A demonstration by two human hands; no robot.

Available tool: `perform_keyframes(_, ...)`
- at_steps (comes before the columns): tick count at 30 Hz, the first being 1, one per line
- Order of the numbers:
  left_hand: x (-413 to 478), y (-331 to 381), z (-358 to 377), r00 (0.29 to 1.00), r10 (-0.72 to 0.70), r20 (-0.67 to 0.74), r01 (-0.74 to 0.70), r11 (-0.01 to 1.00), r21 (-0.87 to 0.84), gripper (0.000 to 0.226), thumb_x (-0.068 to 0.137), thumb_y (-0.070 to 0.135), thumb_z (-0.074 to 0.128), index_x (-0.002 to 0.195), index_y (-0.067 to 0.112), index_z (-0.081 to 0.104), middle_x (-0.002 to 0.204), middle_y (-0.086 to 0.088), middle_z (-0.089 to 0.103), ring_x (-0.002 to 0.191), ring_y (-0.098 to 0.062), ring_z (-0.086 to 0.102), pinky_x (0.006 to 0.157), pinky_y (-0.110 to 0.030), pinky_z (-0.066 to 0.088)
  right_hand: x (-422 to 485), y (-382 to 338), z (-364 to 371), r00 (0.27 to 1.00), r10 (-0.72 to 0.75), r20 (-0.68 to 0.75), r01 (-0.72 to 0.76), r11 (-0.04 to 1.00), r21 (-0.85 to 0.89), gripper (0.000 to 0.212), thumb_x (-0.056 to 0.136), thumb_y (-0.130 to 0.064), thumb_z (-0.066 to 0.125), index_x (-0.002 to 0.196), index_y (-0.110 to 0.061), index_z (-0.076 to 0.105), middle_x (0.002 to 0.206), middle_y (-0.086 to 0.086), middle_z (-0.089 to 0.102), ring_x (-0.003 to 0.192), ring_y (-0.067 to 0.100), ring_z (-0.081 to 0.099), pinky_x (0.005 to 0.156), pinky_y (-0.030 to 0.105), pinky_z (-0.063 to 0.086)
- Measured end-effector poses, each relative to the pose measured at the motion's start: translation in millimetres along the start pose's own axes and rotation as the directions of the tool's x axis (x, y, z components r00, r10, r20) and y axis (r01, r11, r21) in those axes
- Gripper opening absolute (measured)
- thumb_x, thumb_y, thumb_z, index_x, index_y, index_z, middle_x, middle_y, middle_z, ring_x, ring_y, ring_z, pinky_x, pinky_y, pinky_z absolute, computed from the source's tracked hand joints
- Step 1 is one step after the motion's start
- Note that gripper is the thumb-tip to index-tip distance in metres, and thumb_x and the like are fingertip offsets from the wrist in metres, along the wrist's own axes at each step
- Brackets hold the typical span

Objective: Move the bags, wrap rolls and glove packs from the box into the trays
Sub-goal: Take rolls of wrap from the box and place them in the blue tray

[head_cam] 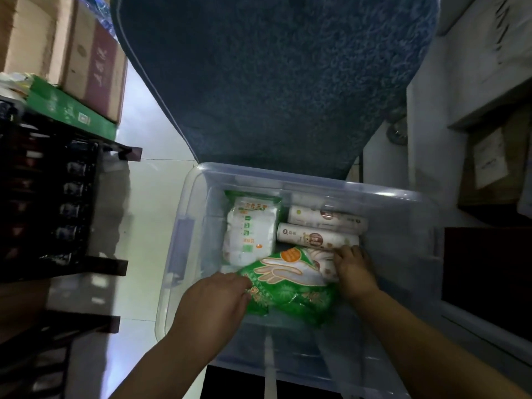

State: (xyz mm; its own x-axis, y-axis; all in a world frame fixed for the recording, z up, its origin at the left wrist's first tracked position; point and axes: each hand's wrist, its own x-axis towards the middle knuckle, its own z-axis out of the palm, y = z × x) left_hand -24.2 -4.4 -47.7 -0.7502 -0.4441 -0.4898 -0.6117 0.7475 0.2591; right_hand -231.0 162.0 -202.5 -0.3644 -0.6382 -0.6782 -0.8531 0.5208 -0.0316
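Down inside the clear box [184, 226], left hand [214, 302] and right hand [355, 269] each clasp an end of the green glove pack [290, 286], both grips sharing its floppy weight, ready to lift.

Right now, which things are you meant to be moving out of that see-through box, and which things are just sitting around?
For the job:
- clear box
- green glove pack, with the left hand and right hand on it
- white bag pack
- two wrap rolls

Just sitting around:
- blue rug
- cardboard boxes
- green carton
- dark rack
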Motion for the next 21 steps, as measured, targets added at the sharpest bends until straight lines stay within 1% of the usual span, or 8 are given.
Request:
perform_keyframes(3, 0, 5, 0, 1.000, 0.011, -0.023, -0.012, 1.000, -0.028, 0.008, 0.072, 0.024, 0.070, 0.079, 0.026, 0.068, 0.069, 0.007, 0.068, 0.062, -0.017, 0.065, 0.048, -0.025, 0.047, -13, 5, -10, 0.999, 0.016, -0.035, -0.009, 0.982, 0.189, 0.043, 0.085, -0.029, 0.057, 0.126, -0.015, 0.050, 0.134, 0.009, 0.047, 0.122, 0.027, 0.042, 0.102, 0.031, 0.033)
perform_keyframes(7, 4, 18, -8, 1.000, 0.013, -0.024, -0.016, 0.994, -0.107, 0.017, 0.083, 0.026, 0.059, 0.098, 0.026, 0.067, 0.089, 0.004, 0.070, 0.081, -0.021, 0.064, 0.063, -0.030, 0.049, -47, 14, -49, 0.988, 0.139, -0.067, -0.073, 0.801, 0.594, 0.047, 0.075, -0.039, 0.072, 0.115, -0.021, 0.056, 0.122, 0.005, 0.058, 0.105, 0.028, 0.060, 0.083, 0.036, 0.051)
perform_keyframes(11, 11, 37, -16, 0.997, 0.061, -0.049, -0.067, 0.991, -0.115, 0.020, 0.088, 0.031, 0.051, 0.102, 0.025, 0.064, 0.096, 0.004, 0.068, 0.088, -0.019, 0.060, 0.067, -0.031, 0.044, -82, 25, -85, 0.952, 0.217, -0.218, -0.028, 0.767, 0.642, 0.041, 0.071, -0.032, 0.074, 0.104, -0.020, 0.053, 0.107, 0.000, 0.058, 0.091, 0.024, 0.062, 0.066, 0.029, 0.044)
perform_keyframes(13, 17, 46, -24, 0.993, 0.082, -0.084, -0.092, 0.989, -0.116, 0.021, 0.086, 0.029, 0.055, 0.105, 0.024, 0.063, 0.099, 0.003, 0.067, 0.090, -0.020, 0.060, 0.067, -0.031, 0.045, -98, 29, -102, 0.944, 0.235, -0.230, 0.005, 0.688, 0.725, 0.040, 0.068, -0.032, 0.076, 0.097, -0.027, 0.050, 0.096, -0.011, 0.056, 0.083, 0.013, 0.060, 0.065, 0.028, 0.044)
perform_keyframes(16, 26, 55, -31, 0.982, 0.132, -0.135, -0.147, 0.984, -0.103, 0.043, 0.080, 0.027, 0.064, 0.122, 0.025, 0.053, 0.118, 0.004, 0.060, 0.107, -0.017, 0.053, 0.085, -0.030, 0.045, -118, 29, -126, 0.960, 0.172, -0.222, 0.095, 0.544, 0.834, 0.040, 0.065, -0.025, 0.079, 0.094, -0.027, 0.051, 0.090, -0.014, 0.057, 0.079, 0.002, 0.060, 0.063, 0.019, 0.048)
perform_keyframes(18, 31, 56, -34, 0.979, 0.176, -0.100, -0.183, 0.981, -0.070, 0.070, 0.075, 0.032, 0.069, 0.136, 0.026, 0.037, 0.139, 0.005, 0.045, 0.128, -0.016, 0.037, 0.108, -0.031, 0.027, -124, 24, -135, 0.971, 0.063, -0.230, 0.186, 0.408, 0.894, 0.043, 0.064, -0.010, 0.081, 0.094, -0.023, 0.053, 0.094, -0.006, 0.060, 0.079, 0.006, 0.062, 0.060, 0.017, 0.050)
perform_keyframes(20, 34, 54, -35, 0.976, 0.214, -0.045, -0.215, 0.976, -0.024, 0.082, 0.072, 0.037, 0.070, 0.141, 0.026, 0.028, 0.146, 0.005, 0.036, 0.136, -0.017, 0.026, 0.112, -0.030, 0.009, -126, 17, -135, 0.968, -0.021, -0.248, 0.244, 0.288, 0.926, 0.046, 0.063, 0.003, 0.079, 0.095, -0.016, 0.053, 0.098, 0.007, 0.059, 0.078, 0.006, 0.062, 0.057, 0.018, 0.050)
perform_keyframes(21, 34, 52, -35, 0.975, 0.219, -0.025, -0.219, 0.975, -0.021, 0.081, 0.071, 0.039, 0.071, 0.140, 0.027, 0.031, 0.143, 0.005, 0.040, 0.134, -0.018, 0.030, 0.111, -0.029, 0.013, -125, 12, -131, 0.968, -0.042, -0.246, 0.248, 0.251, 0.936, 0.047, 0.062, 0.005, 0.079, 0.096, -0.014, 0.053, 0.099, 0.011, 0.059, 0.077, 0.005, 0.062, 0.057, 0.019, 0.050)
